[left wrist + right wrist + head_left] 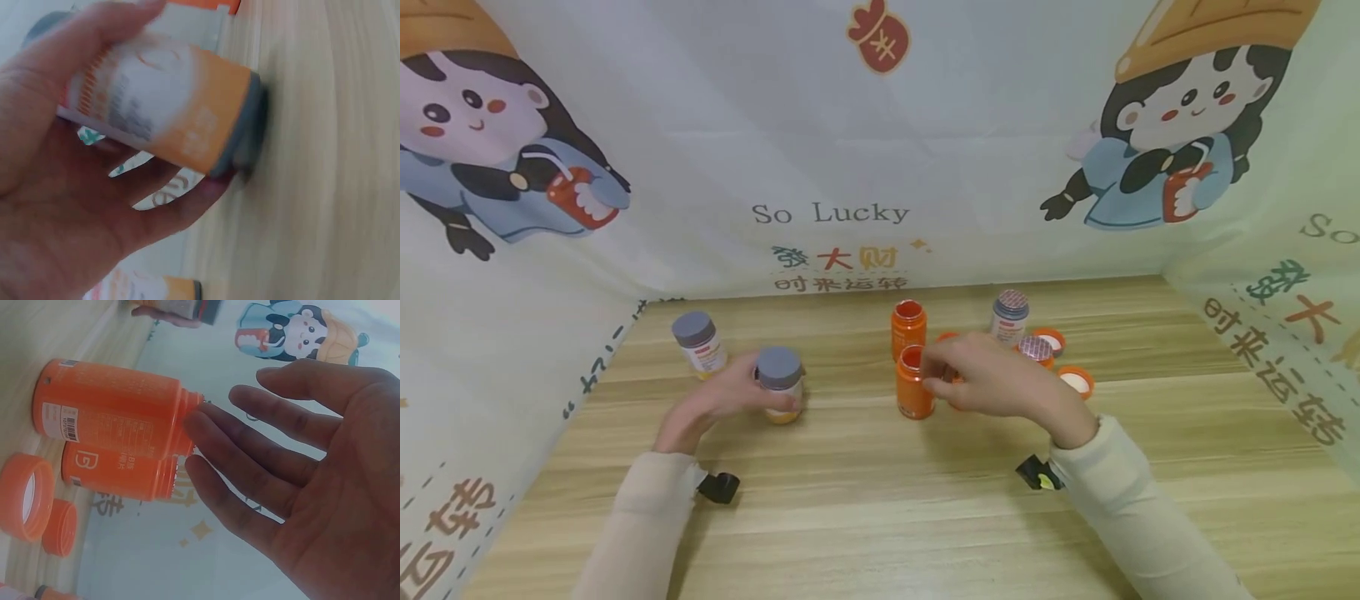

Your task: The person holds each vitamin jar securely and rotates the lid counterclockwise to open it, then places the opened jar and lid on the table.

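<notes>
My left hand (pixel 733 390) grips a pill bottle (pixel 780 371) with a grey cap and a white and orange label, fingers and thumb around its sides. In the left wrist view this pill bottle (pixel 156 103) is blurred, its base close to the wooden table. My right hand (pixel 988 375) is beside an uncapped orange bottle (pixel 915 393), fingertips at its open neck. The right wrist view shows that hand (pixel 312 462) with loosely bent fingers and nothing held. Behind stands a second uncapped orange bottle (pixel 907 332).
Another grey-capped bottle (pixel 698 342) stands at the left. Right of my right hand are a bottle with a foil-patterned top (pixel 1011 317), a similar orange-necked one (pixel 1036 348) and an upturned orange lid (pixel 1077 383). More orange lids (pixel 28 500) lie nearby. A printed cloth (pixel 827 150) encloses the table.
</notes>
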`<state>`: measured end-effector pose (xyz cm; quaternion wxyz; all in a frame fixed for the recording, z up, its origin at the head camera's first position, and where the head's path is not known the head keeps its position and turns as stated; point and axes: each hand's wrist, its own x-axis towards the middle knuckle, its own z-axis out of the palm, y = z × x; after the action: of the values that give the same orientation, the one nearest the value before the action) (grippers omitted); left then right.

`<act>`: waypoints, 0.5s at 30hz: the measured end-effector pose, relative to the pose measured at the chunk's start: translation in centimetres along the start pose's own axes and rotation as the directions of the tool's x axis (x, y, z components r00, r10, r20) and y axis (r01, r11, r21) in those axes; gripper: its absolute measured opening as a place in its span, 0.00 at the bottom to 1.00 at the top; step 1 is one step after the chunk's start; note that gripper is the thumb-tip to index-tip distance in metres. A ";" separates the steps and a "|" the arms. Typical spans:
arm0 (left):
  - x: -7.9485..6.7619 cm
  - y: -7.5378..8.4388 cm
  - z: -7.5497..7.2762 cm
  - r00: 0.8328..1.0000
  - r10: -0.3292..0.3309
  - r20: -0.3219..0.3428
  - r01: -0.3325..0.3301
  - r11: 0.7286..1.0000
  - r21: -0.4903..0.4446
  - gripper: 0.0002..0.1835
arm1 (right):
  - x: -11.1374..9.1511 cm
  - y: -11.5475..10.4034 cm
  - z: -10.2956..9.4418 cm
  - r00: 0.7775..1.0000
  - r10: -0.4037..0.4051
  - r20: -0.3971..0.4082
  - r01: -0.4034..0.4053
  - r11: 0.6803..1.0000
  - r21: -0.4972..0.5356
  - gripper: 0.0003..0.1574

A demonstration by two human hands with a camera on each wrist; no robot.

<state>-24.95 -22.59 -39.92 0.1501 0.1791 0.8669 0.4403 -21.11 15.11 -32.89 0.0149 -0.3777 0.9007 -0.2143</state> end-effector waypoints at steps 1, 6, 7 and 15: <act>0.1 0.4 0.2 1.000 0.014 0.020 -0.014 1.000 0.000 0.30 | 0.0 0.0 0.0 1.000 -0.001 -0.008 0.001 1.000 0.001 0.04; 0.6 2.5 1.8 0.982 0.093 0.166 -0.090 0.996 -0.026 0.28 | 0.0 0.0 -0.1 0.999 -0.015 -0.040 0.015 1.000 0.003 0.05; 0.7 2.9 2.3 0.978 0.099 0.186 -0.096 0.995 -0.027 0.28 | 0.1 0.0 -0.1 0.999 -0.022 -0.044 0.022 1.000 0.002 0.04; 1.4 5.7 6.5 0.932 0.120 0.341 -0.091 0.991 -0.099 0.29 | 0.0 -0.2 0.3 0.999 0.002 -0.042 -0.002 1.000 0.003 0.09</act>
<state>-22.47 -14.24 -39.13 0.2833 0.2939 0.7974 0.4444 -20.96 14.86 -33.09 -0.0032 -0.3723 0.9008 -0.2235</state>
